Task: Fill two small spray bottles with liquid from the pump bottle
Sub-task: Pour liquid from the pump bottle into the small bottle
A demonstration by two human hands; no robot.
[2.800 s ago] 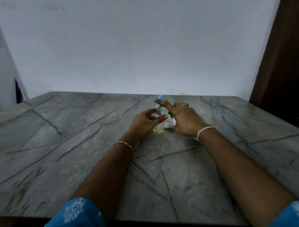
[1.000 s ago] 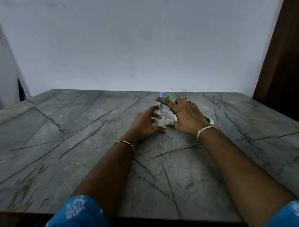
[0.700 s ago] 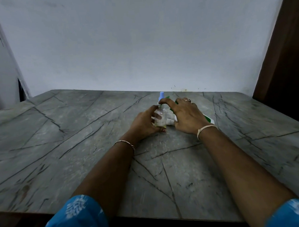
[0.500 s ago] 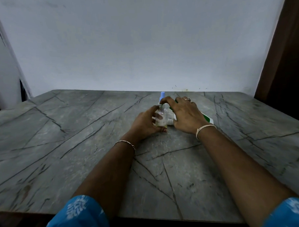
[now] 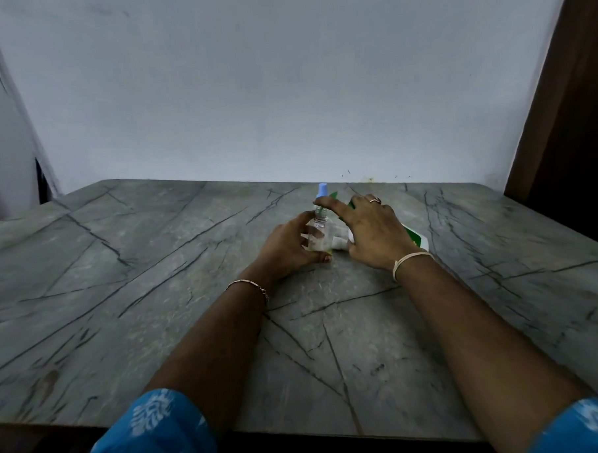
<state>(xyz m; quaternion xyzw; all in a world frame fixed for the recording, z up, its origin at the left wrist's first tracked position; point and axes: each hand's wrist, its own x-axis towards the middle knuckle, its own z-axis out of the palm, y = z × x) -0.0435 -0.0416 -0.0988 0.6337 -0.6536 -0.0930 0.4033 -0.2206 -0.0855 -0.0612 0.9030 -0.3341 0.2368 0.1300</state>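
Head view: your left hand [image 5: 285, 251] curls round a small clear plastic spray bottle with a blue cap [image 5: 317, 232], which stands upright mid-way across the grey veined stone table [image 5: 157, 301]. Your right hand [image 5: 369, 230] has its fingers spread and its index finger across the bottle's neck. That hand covers a white-and-green pump bottle [image 5: 417, 239] lying on the table.

Likely home: stone table [image 5: 128, 275], plain wall [image 5: 284, 90]

Grey table [image 5: 157, 301]: spray bottle [image 5: 317, 237], pump bottle [image 5: 416, 238]

Grey, dark-veined stone table [image 5: 121, 268] lies under the left hand [image 5: 285, 247] and right hand [image 5: 373, 233]. Pale wall [image 5: 284, 90] rises beyond them. Dark wooden panel [image 5: 566, 112] stands further right. Lighting dim.
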